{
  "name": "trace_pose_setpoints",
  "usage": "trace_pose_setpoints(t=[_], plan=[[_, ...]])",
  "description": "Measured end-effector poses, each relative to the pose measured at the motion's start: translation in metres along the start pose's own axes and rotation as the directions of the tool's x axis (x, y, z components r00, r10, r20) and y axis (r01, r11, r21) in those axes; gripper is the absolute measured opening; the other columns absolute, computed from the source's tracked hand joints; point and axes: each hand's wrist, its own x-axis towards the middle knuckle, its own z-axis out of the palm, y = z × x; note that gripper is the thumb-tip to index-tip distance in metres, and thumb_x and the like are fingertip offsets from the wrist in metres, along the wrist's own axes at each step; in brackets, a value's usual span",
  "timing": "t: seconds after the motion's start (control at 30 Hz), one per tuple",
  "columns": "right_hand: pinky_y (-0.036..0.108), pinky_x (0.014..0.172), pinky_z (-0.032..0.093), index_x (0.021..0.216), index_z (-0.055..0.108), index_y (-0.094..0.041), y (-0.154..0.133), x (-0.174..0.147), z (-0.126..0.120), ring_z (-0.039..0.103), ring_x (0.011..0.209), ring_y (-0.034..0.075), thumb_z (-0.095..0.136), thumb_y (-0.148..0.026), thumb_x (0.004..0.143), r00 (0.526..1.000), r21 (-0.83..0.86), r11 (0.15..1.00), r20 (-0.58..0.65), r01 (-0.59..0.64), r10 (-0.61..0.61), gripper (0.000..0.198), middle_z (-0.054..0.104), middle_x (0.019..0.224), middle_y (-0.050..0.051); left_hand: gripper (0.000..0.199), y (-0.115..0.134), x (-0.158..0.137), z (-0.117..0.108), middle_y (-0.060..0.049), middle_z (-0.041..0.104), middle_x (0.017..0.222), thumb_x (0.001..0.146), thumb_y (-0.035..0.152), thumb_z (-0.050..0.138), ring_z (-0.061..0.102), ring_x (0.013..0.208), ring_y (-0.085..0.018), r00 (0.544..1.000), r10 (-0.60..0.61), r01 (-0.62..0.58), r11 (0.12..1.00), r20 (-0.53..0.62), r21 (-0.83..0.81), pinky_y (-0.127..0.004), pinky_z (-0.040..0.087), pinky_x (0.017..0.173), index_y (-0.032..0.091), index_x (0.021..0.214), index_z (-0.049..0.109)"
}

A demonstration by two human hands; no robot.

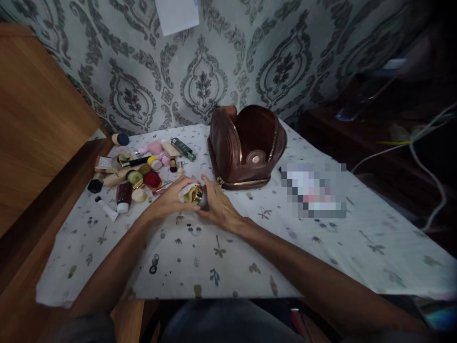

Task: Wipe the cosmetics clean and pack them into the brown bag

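Both hands meet over the table in front of a brown leather bag (228, 162). Between them is a small cosmetic container (196, 194) with a shiny gold band, a pale yellowish-white side and a dark end. My left hand (169, 197) is closed round the pale side. Around the dark end curl the fingers of my right hand (222, 207). Part of the container is hidden by the fingers, so its exact kind is unclear. The bag stands upright with its zipped top gaping wide.
Several cosmetics lie in a cluster at the left, among them a dark red bottle (124, 194), a white tube (107, 209) and a green box (183, 148). A blurred-out flat object (314, 190) lies right of the bag. A wooden panel (43, 119) borders the left; cables (410, 143) hang at right.
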Motion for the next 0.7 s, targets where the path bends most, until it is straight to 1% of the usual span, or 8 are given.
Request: trace_pose_setpoints(t=[0.03,0.1,0.2,0.3,0.4,0.47,0.6,0.7], plan=[[0.055,0.105,0.042,0.155,0.01,-0.013,0.0,0.0,0.0,0.048,0.128,0.036,0.071,-0.027,0.076,1.0,-0.008,1.0,0.005,0.003,-0.003,0.101,0.048,0.135,0.022,0.061,0.002,0.0,0.0,-0.007,0.061,0.113,0.068,0.047,0.082,0.058,0.109,-0.028,1.0,0.022,-0.023,0.998,0.017,0.055,-0.037,0.044,0.097,0.02,0.12,0.061],[0.055,0.105,0.043,0.154,0.01,-0.012,0.0,0.0,0.0,0.048,0.127,0.037,0.071,-0.025,0.075,1.0,-0.018,1.0,0.005,0.011,-0.011,0.101,0.048,0.134,0.022,0.058,0.004,0.0,0.001,-0.007,0.06,0.113,0.072,0.045,0.079,0.057,0.108,-0.028,0.998,0.05,-0.053,0.99,0.025,0.128,-0.038,0.044,0.096,0.02,0.12,0.058],[0.054,0.105,0.043,0.152,0.015,-0.013,0.0,0.001,0.0,0.049,0.128,0.036,0.07,-0.023,0.073,1.0,0.013,1.0,-0.015,0.009,-0.009,0.097,0.049,0.135,0.022,0.052,0.003,0.001,0.003,-0.008,0.06,0.112,0.076,0.043,0.076,0.057,0.107,-0.027,0.996,0.087,-0.088,0.984,0.012,0.157,-0.039,0.044,0.095,0.021,0.119,0.058],[0.051,0.1,0.045,0.142,0.026,-0.013,-0.003,0.003,0.0,0.052,0.124,0.035,0.071,-0.025,0.069,0.998,0.08,0.995,-0.039,-0.053,0.056,0.087,0.05,0.133,0.022,0.05,0.003,0.002,0.003,-0.007,0.06,0.112,0.076,0.042,0.077,0.057,0.108,-0.026,0.994,0.105,-0.104,0.987,0.0,0.119,-0.037,0.044,0.096,0.021,0.118,0.059],[0.044,0.088,0.05,0.127,0.037,-0.015,-0.009,0.004,-0.004,0.06,0.107,0.03,0.072,-0.031,0.068,0.985,0.163,0.972,-0.016,-0.169,0.174,0.07,0.057,0.12,0.017,0.041,0.003,0.002,0.0,-0.006,0.061,0.111,0.079,0.04,0.075,0.057,0.108,-0.024,0.995,0.103,-0.102,0.994,-0.009,0.046,-0.036,0.043,0.097,0.021,0.113,0.063],[0.039,0.08,0.05,0.118,0.04,-0.017,-0.011,0.005,-0.008,0.061,0.095,0.026,0.073,-0.037,0.068,0.975,0.211,0.952,0.027,-0.221,0.22,0.063,0.059,0.11,0.012,0.034,0.002,0.002,-0.002,-0.006,0.063,0.11,0.08,0.038,0.074,0.058,0.108,-0.024,0.995,0.101,-0.101,0.995,-0.019,-0.005,-0.036,0.043,0.098,0.021,0.108,0.066],[0.034,0.074,0.047,0.112,0.044,-0.019,-0.012,0.007,-0.015,0.058,0.086,0.021,0.074,-0.044,0.071,0.973,0.25,0.941,0.063,-0.23,0.221,0.057,0.059,0.101,0.006,0.025,-0.001,0.002,-0.003,-0.007,0.066,0.106,0.082,0.038,0.073,0.06,0.105,-0.023,0.992,0.106,-0.109,0.993,-0.062,-0.054,-0.037,0.044,0.099,0.02,0.1,0.071],[0.032,0.069,0.044,0.111,0.05,-0.019,-0.008,0.008,-0.016,0.054,0.078,0.019,0.069,-0.051,0.077,0.973,0.237,0.944,0.059,-0.232,0.224,0.05,0.059,0.09,0.003,0.024,-0.004,0.003,-0.003,-0.008,0.067,0.106,0.084,0.036,0.071,0.062,0.105,-0.023,0.99,0.122,-0.125,0.991,-0.071,-0.036,-0.037,0.045,0.098,0.02,0.102,0.072]])
